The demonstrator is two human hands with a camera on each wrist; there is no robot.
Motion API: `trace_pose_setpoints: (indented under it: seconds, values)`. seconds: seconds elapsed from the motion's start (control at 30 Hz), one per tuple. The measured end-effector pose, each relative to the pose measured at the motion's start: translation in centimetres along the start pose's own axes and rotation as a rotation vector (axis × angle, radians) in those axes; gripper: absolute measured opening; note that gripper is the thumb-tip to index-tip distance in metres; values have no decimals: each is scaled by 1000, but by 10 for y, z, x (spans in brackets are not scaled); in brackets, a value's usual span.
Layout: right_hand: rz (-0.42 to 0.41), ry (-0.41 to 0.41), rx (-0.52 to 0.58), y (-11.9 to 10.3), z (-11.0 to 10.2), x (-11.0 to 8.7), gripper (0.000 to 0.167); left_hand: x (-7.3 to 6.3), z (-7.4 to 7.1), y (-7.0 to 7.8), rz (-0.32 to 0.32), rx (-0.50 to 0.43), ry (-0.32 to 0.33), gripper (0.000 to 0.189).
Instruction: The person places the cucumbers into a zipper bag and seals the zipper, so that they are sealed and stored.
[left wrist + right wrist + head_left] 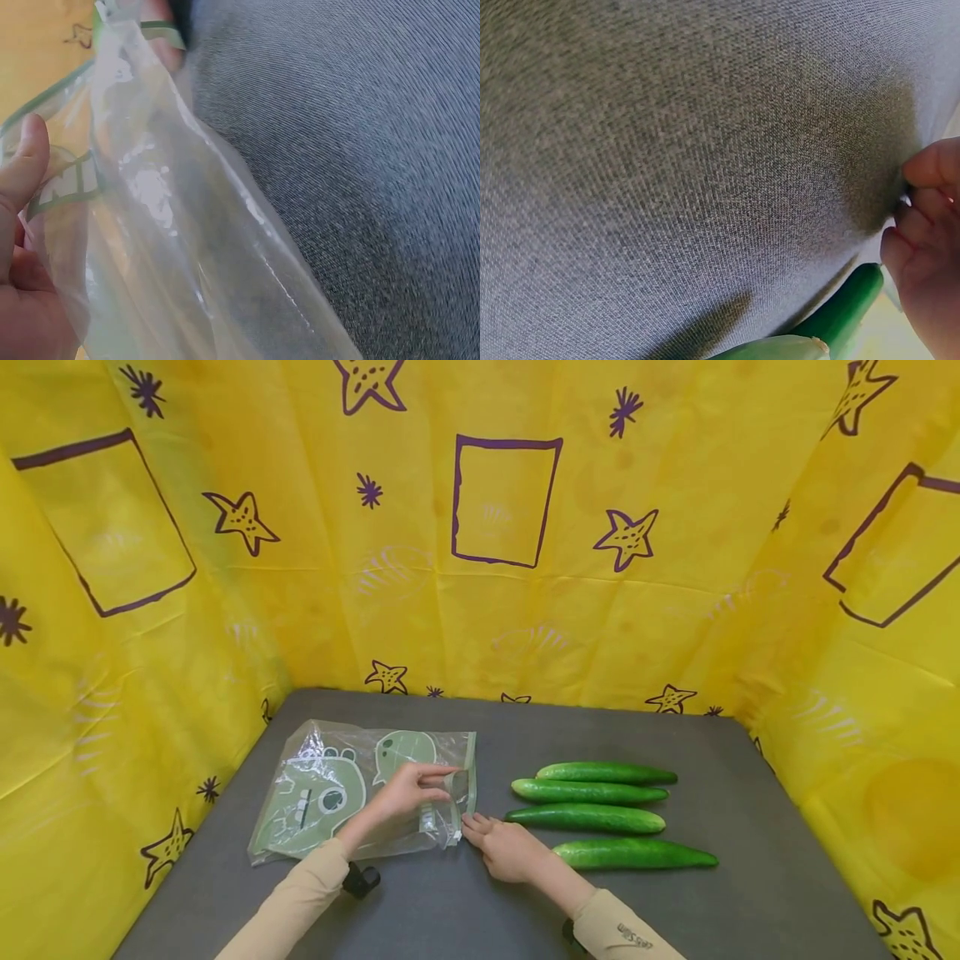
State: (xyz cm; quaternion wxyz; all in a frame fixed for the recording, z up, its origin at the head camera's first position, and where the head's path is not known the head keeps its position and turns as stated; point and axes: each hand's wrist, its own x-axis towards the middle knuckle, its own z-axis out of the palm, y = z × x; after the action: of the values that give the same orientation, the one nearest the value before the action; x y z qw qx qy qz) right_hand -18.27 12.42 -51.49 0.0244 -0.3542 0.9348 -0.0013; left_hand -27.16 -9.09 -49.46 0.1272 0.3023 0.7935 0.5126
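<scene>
A clear zip bag (307,810) with green cartoon prints lies on the left half of the table, its mouth towards the right. At that mouth is my left hand (397,795), thumb and fingers spread apart against the loose plastic. In the left wrist view the plastic film (172,195) stands up beside the straight thumb. My right hand (512,850) pinches the bag's near corner, close to the white slider (455,838). Its curled fingers also show in the right wrist view, though their tips are partly hidden. Several green cucumbers (585,817) lie right of this hand.
The grey table (510,918) is bordered by yellow curtains (510,618) at the back and both sides. The nearest cucumber (637,853) lies by my right wrist. Dark wrist straps (362,881) show at the sleeves.
</scene>
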Motion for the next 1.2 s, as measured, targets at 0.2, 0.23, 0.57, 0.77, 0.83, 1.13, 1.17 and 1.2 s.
trace_pose_setpoints:
  seconds: [0.2, 0.23, 0.57, 0.77, 0.83, 1.13, 1.17, 1.2]
  values:
    - [-11, 15, 0, -1, 1, 0, 47, -1, -4, -2, -47, -76, 7, 42]
    - [-14, 20, 1, -1, 1, 0, 47, -1, -5, -2, -58, -82, 9, 42]
    - [5, 1, -1, -2, -1, 2, 48, -7, -16, 2, -179, -159, 34, 46]
    - [18, -17, 17, -2, -2, 3, 48, -8, -20, 5, -201, -186, 37, 46]
    - [21, -23, 21, -1, -2, 3, 48, -8, -21, 7, -208, -187, 48, 46]
    - [38, -30, 71, 2, -3, 2, 49, -7, -24, 12, -217, -204, 63, 44]
    - [41, -31, 75, 2, -3, 2, 49, -6, -24, 13, -214, -206, 66, 44]
    - [44, -32, 77, 2, -3, 1, 50, -6, -24, 13, -212, -208, 68, 44]
